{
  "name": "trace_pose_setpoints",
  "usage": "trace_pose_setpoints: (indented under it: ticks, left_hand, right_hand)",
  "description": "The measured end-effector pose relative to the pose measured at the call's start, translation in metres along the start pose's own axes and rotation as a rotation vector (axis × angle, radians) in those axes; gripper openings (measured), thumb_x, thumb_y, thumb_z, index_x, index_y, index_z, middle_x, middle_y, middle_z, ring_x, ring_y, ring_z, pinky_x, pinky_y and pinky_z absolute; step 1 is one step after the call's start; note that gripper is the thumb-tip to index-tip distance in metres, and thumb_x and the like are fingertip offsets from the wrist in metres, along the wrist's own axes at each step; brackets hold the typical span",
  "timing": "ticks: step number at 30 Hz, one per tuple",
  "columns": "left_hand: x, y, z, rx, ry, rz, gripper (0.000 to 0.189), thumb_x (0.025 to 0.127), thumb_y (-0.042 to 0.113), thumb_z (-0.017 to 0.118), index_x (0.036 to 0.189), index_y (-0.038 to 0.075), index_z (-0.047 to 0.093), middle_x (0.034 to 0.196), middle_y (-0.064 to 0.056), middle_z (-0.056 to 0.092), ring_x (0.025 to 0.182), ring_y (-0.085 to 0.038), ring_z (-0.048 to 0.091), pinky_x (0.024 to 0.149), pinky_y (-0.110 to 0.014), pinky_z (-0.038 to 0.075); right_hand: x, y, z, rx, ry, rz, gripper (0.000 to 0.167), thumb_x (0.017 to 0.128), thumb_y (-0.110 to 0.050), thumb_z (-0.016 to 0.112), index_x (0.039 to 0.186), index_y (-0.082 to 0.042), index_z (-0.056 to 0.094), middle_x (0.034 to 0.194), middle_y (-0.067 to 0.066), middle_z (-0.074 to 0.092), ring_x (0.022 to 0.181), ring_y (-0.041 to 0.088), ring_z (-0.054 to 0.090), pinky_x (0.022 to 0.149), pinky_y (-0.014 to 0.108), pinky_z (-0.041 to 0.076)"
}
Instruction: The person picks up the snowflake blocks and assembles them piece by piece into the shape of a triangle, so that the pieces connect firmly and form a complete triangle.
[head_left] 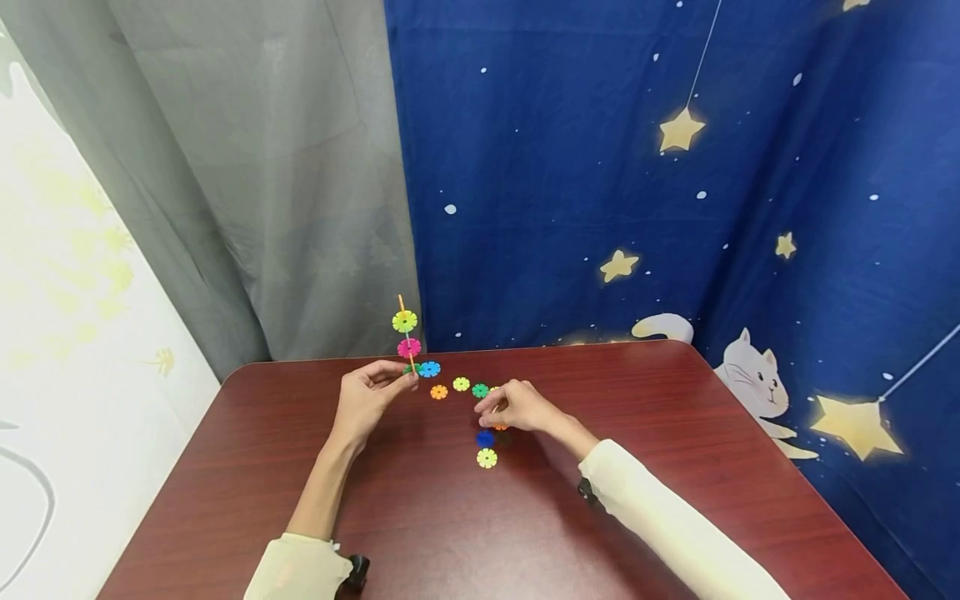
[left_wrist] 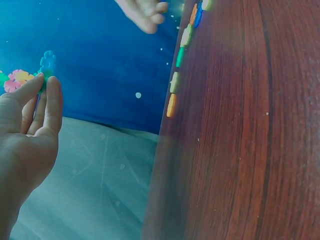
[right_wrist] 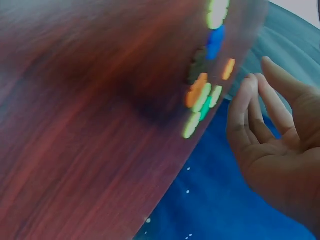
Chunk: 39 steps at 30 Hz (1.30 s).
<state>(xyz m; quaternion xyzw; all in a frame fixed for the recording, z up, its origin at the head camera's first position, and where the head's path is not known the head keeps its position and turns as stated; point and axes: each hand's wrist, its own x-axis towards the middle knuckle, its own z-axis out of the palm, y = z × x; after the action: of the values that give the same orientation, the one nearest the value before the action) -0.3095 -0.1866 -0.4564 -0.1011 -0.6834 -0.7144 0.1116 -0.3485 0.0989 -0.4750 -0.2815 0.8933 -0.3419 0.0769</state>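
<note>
My left hand [head_left: 367,404] pinches a green flower-shaped plastic disc [left_wrist: 44,84] between thumb and fingertips, raised above the table. This disc belongs to a linked string: a blue disc [head_left: 429,369] juts out on the right, while a pink disc [head_left: 402,350], a yellow disc [head_left: 405,317] and orange ones seen edge-on rise upward. Over the loose discs hovers my right hand [head_left: 525,406], fingers loosely bent. In the right wrist view, nothing sits between its thumb [right_wrist: 272,67] and fingers. Partly behind that hand lies an orange disc [head_left: 501,427].
Loose discs lie on the reddish-brown table [head_left: 420,533]: an orange one [head_left: 438,392], a yellow one [head_left: 461,384], a green one [head_left: 480,390], a dark blue one [head_left: 485,438], a yellow one [head_left: 487,458] and a dark one [right_wrist: 197,65]. Curtains [head_left: 525,208] hang behind the table.
</note>
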Motion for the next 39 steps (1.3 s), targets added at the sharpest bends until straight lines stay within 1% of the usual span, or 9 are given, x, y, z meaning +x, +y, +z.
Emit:
trace_pose_setpoints:
  ticks: [4, 8, 14, 17, 21, 26, 28, 34, 39]
  left_hand:
    - [0.0, 0.0, 0.0, -0.006, -0.005, 0.003, 0.027, 0.089, 0.005, 0.082, 0.108, -0.011, 0.072, 0.093, -0.011, 0.078, 0.089, -0.035, 0.077, 0.087, -0.036, 0.061]
    - [0.0, 0.0, -0.001, -0.008, -0.008, -0.001, 0.028, 0.089, 0.006, 0.083, 0.109, -0.011, 0.071, 0.094, -0.012, 0.078, 0.089, -0.034, 0.077, 0.086, -0.034, 0.061]
    - [0.001, -0.003, 0.001, -0.004, -0.007, -0.013, 0.027, 0.089, 0.005, 0.082, 0.108, -0.01, 0.072, 0.093, -0.012, 0.079, 0.09, -0.037, 0.077, 0.088, -0.037, 0.061]
    - [0.001, -0.003, 0.002, -0.006, -0.008, -0.011, 0.025, 0.089, 0.005, 0.083, 0.107, -0.009, 0.073, 0.093, -0.011, 0.079, 0.091, -0.039, 0.076, 0.09, -0.04, 0.06]
    - [0.001, -0.003, 0.003, -0.005, -0.012, -0.006, 0.025, 0.088, 0.005, 0.083, 0.107, -0.009, 0.073, 0.092, -0.01, 0.079, 0.091, -0.04, 0.076, 0.088, -0.038, 0.061]
    - [0.0, -0.002, 0.001, 0.003, -0.017, -0.01, 0.026, 0.089, 0.006, 0.083, 0.108, -0.009, 0.073, 0.094, -0.012, 0.079, 0.084, -0.025, 0.078, 0.089, -0.04, 0.061]
    - [0.0, -0.002, 0.0, 0.003, -0.019, -0.01, 0.027, 0.089, 0.006, 0.083, 0.108, -0.009, 0.073, 0.094, -0.012, 0.078, 0.083, -0.022, 0.078, 0.089, -0.04, 0.06]
    - [0.002, -0.003, 0.0, 0.007, -0.022, -0.006, 0.025, 0.089, 0.006, 0.083, 0.107, -0.009, 0.073, 0.093, -0.011, 0.079, 0.09, -0.037, 0.076, 0.09, -0.042, 0.06]
    - [0.002, -0.003, 0.002, 0.01, -0.021, -0.011, 0.024, 0.089, 0.005, 0.082, 0.107, -0.008, 0.074, 0.093, -0.01, 0.079, 0.088, -0.034, 0.077, 0.09, -0.041, 0.06]
  right_hand:
    - [-0.006, 0.006, 0.005, -0.108, -0.028, -0.009, 0.021, 0.085, -0.017, 0.088, 0.104, -0.01, 0.083, 0.082, -0.008, 0.076, 0.075, 0.002, 0.066, 0.071, 0.02, 0.054]
    - [-0.009, 0.009, 0.009, -0.15, -0.045, 0.002, 0.024, 0.083, -0.016, 0.089, 0.105, -0.01, 0.083, 0.087, -0.005, 0.077, 0.076, 0.003, 0.065, 0.07, 0.021, 0.054]
    - [-0.011, 0.011, 0.014, -0.149, -0.038, 0.003, 0.024, 0.081, -0.014, 0.091, 0.102, -0.01, 0.083, 0.09, -0.001, 0.078, 0.079, 0.006, 0.067, 0.072, 0.023, 0.056]
    - [-0.011, 0.012, 0.015, -0.157, -0.03, 0.0, 0.019, 0.081, -0.014, 0.091, 0.098, -0.013, 0.083, 0.088, -0.005, 0.077, 0.077, 0.004, 0.065, 0.071, 0.022, 0.055]
    - [-0.01, 0.011, 0.015, -0.164, -0.047, 0.018, 0.011, 0.084, -0.015, 0.089, 0.092, -0.016, 0.082, 0.084, -0.01, 0.074, 0.073, 0.003, 0.059, 0.07, 0.023, 0.052]
    - [-0.008, 0.009, 0.018, -0.162, -0.07, 0.022, 0.018, 0.087, -0.012, 0.086, 0.104, -0.013, 0.08, 0.089, -0.006, 0.072, 0.081, 0.008, 0.061, 0.074, 0.025, 0.053]
    - [-0.007, 0.008, 0.019, -0.172, -0.073, 0.017, 0.02, 0.087, -0.012, 0.086, 0.107, -0.012, 0.08, 0.09, -0.005, 0.071, 0.083, 0.009, 0.062, 0.076, 0.025, 0.053]
    - [-0.005, 0.004, 0.016, -0.191, -0.113, 0.032, 0.017, 0.088, -0.01, 0.084, 0.104, -0.012, 0.077, 0.087, -0.003, 0.067, 0.084, 0.014, 0.057, 0.077, 0.03, 0.05]
    - [-0.007, 0.006, 0.015, -0.169, -0.135, 0.046, 0.02, 0.088, -0.01, 0.084, 0.104, -0.012, 0.072, 0.092, -0.001, 0.066, 0.087, 0.014, 0.056, 0.079, 0.03, 0.048]
